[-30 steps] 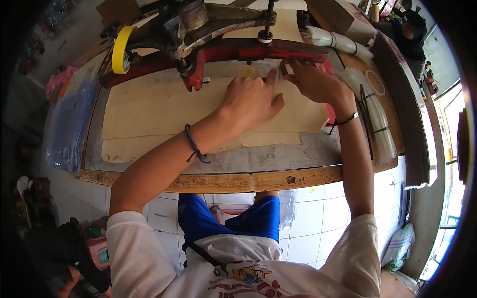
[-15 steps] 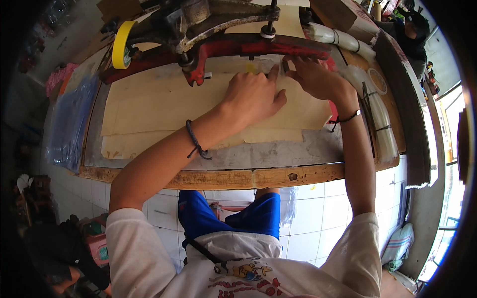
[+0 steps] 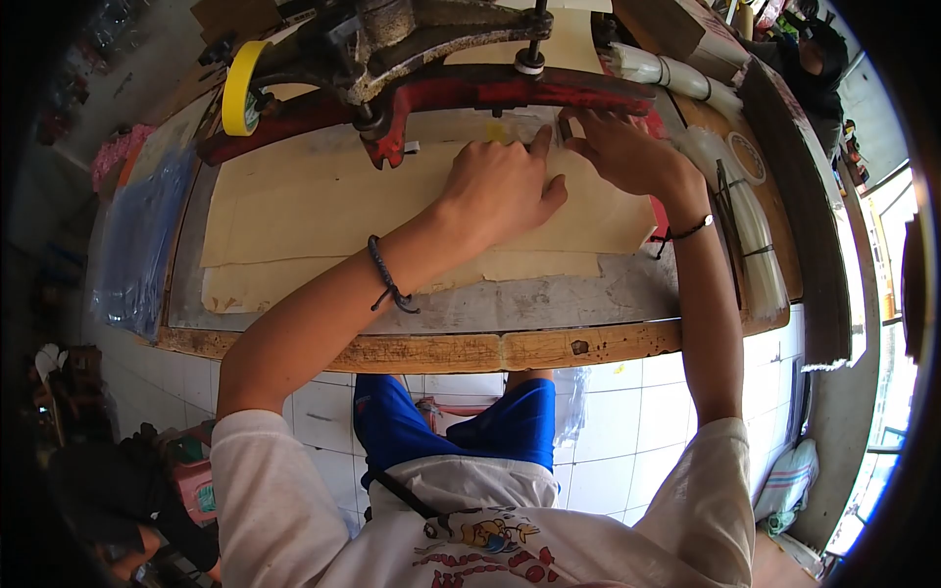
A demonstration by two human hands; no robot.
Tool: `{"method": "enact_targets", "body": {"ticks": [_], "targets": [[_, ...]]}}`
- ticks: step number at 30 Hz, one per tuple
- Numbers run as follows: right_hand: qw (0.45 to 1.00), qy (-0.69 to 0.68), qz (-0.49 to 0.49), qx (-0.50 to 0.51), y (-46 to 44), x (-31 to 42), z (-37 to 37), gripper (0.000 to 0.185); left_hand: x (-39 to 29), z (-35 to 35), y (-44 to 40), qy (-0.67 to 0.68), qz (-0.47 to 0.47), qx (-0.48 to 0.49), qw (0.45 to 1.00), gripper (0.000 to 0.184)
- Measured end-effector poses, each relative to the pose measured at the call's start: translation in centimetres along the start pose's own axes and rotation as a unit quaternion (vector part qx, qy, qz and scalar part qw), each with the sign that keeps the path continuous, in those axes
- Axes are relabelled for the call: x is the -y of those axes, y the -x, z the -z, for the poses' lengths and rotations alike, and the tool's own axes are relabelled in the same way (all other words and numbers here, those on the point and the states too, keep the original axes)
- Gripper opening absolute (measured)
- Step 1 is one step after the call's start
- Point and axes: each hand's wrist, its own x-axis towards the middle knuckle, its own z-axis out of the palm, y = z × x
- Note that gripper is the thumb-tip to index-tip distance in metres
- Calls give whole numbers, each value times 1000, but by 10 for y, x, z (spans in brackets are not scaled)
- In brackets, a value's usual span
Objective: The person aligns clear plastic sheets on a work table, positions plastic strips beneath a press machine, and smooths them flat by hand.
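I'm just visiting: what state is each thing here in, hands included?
Left hand: palm down, index finger extended
Right hand: bent, fingertips beside the red bar; grip unclear
Tan sheets: flat, overlapping, edges ragged
Red bar: paint worn; whether pressing down, unclear
Yellow roll: on edge
Clear plastic bundle: tied with dark bands
Table: wooden front edge scuffed

Two hands [image 3: 498,191], two bracelets [image 3: 383,274], one yellow tape roll [image 3: 235,90], one red bar [image 3: 461,91], two tied plastic bundles [image 3: 753,220], one desk [image 3: 431,352].
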Motion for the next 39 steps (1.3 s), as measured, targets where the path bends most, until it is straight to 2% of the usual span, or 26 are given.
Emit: {"method": "enact_targets", "body": {"ticks": [5,22,31,34,39], "targets": [[999,3,-33,13,-1,1,-2,45,0,1,-1,2,4,11,1000,61],[999,15,-29,23,0,3,0,48,-2,3,0,-15,-1,7,1000,65],[998,44,-37,11,3,8,-2,52,-6,9,-5,-56,5,59,997,65],[997,-6,-64,33,6,15,9,52,-9,12,-6,-35,23,81,996,63],[999,4,-51,20,5,11,4,51,-9,12,-6,-59,5,64,996,64]]}}
